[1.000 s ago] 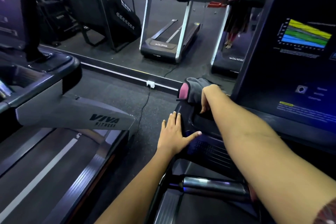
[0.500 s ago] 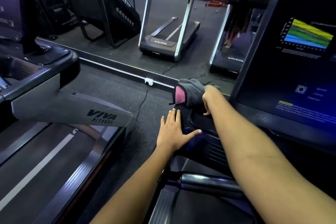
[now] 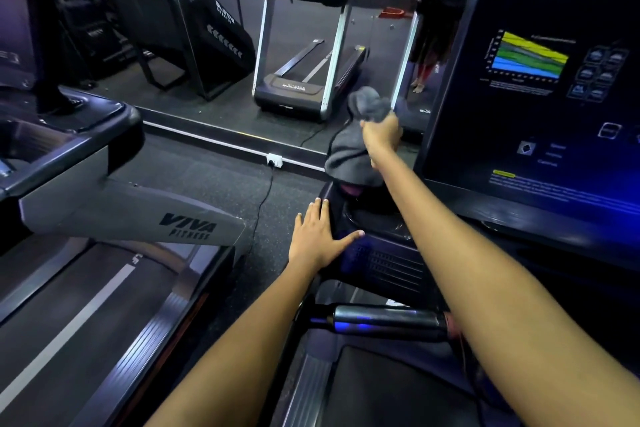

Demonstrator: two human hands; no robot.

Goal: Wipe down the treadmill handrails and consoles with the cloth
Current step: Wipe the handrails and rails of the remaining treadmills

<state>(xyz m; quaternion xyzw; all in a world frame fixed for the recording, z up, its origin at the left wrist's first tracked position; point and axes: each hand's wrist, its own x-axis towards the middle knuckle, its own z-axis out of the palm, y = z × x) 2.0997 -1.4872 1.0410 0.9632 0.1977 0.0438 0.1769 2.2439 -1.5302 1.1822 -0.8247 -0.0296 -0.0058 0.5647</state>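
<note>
Head camera: the right hand (image 3: 381, 133) grips a grey cloth (image 3: 353, 152) bunched above the far-left corner of the treadmill console (image 3: 384, 263) (its screen (image 3: 540, 80) lit), while the left hand (image 3: 317, 239) lies flat, fingers straight, on the console's left edge.

A wall mirror (image 3: 346, 28) reflects gym machines. A white power socket (image 3: 274, 159) sits at its base, its black cable (image 3: 261, 199) trailing over the dark floor (image 3: 214, 180).
</note>
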